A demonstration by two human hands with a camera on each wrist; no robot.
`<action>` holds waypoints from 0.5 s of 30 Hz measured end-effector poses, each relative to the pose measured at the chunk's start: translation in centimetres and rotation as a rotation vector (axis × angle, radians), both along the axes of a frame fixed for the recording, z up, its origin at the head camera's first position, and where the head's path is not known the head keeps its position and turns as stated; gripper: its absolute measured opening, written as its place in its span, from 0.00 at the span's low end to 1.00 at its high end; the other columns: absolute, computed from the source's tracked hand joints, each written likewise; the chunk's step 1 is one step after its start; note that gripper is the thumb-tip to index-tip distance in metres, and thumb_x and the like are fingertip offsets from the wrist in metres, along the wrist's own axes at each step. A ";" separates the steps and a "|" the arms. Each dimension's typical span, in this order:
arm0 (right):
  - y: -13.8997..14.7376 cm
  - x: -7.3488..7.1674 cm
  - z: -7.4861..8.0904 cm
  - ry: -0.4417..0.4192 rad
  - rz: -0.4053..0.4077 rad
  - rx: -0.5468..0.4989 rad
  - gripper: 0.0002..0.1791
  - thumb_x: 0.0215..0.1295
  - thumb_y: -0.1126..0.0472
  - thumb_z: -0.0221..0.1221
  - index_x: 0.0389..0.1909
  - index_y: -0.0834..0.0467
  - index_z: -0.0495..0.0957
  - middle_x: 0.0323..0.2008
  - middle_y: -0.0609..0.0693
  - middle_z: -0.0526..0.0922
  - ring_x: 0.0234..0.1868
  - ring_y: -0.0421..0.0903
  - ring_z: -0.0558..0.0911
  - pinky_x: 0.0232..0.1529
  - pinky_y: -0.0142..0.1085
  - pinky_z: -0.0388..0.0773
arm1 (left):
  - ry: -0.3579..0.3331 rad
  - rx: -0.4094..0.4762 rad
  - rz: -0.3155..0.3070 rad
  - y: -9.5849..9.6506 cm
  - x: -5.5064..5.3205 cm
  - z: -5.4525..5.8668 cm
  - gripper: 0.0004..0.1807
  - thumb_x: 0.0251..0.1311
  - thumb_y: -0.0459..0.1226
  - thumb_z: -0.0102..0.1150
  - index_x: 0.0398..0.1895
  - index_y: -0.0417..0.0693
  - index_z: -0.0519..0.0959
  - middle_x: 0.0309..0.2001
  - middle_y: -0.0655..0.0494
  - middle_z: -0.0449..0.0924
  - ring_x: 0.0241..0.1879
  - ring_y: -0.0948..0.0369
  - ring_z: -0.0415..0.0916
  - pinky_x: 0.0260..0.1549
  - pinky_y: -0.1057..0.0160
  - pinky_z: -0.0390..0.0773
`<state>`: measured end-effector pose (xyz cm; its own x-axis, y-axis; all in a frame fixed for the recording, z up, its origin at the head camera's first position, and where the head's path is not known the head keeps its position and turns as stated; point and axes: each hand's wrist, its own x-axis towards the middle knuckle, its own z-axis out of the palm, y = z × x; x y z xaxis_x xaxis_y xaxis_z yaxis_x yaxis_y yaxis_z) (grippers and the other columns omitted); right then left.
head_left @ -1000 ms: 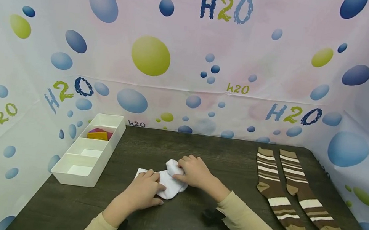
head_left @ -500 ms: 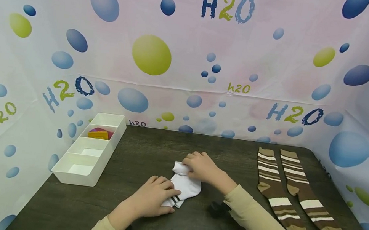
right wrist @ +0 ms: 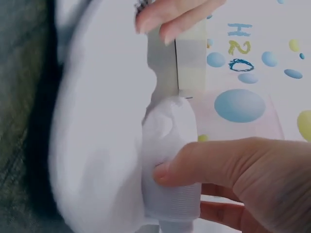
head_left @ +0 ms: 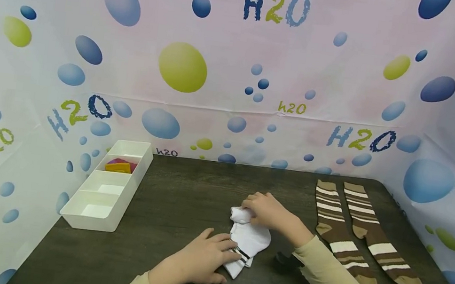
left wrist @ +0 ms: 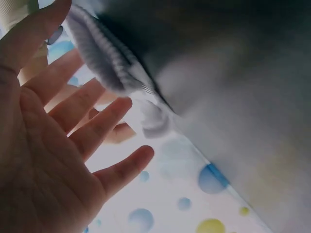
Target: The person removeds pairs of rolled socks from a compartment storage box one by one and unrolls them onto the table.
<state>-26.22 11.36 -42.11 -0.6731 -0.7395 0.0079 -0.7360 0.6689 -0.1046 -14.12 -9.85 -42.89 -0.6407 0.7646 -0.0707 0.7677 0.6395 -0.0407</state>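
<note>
A pair of white socks (head_left: 254,237) with black stripes lies at mid-table, one end rolled into a bundle. My right hand (head_left: 271,214) pinches that roll at the far end; in the right wrist view the thumb (right wrist: 182,167) presses on the ribbed roll (right wrist: 170,141), with fingers behind it. My left hand (head_left: 206,258) is spread at the striped cuff end, its fingertips overlapping the near left edge of the fabric. The left wrist view has the left palm (left wrist: 53,136) with fingers extended, fingertips right at the white ribbed fabric (left wrist: 104,53).
Two brown striped socks, a left one (head_left: 340,248) and a right one (head_left: 386,252), lie flat at the right. A white divided tray (head_left: 89,223) stands at the left, with folded yellow and pink fabric (head_left: 120,166) in one compartment. Behind rises a patterned backdrop (head_left: 218,112).
The white socks have shifted right and swung round, so the striped cuff now points toward me. Both hands have moved right along with them, and more of the cuff shows.
</note>
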 end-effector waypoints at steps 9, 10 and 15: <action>-0.7 0.3 -0.8 0.112 0.048 -0.007 0.18 0.55 0.57 0.69 0.47 0.50 0.78 0.48 0.48 0.82 0.51 0.50 0.79 0.47 0.49 0.74 | -0.123 -0.023 0.022 1.4 0.5 0.1 0.36 0.54 0.61 0.63 0.67 0.65 0.70 0.70 0.63 0.66 0.70 0.63 0.64 0.58 0.44 0.73; -0.8 0.1 -0.9 0.123 0.050 -0.003 0.18 0.55 0.56 0.70 0.47 0.50 0.78 0.48 0.49 0.82 0.50 0.50 0.80 0.47 0.48 0.74 | -0.124 -0.017 0.021 1.4 0.5 0.1 0.36 0.55 0.60 0.63 0.67 0.64 0.70 0.70 0.62 0.66 0.70 0.62 0.64 0.58 0.44 0.73; -1.8 -1.6 -1.2 0.110 0.033 0.022 0.22 0.56 0.56 0.70 0.52 0.52 0.78 0.49 0.51 0.83 0.49 0.51 0.81 0.46 0.48 0.75 | -0.137 0.010 0.035 1.4 0.2 0.1 0.35 0.55 0.59 0.64 0.66 0.64 0.71 0.70 0.63 0.67 0.69 0.62 0.65 0.57 0.44 0.74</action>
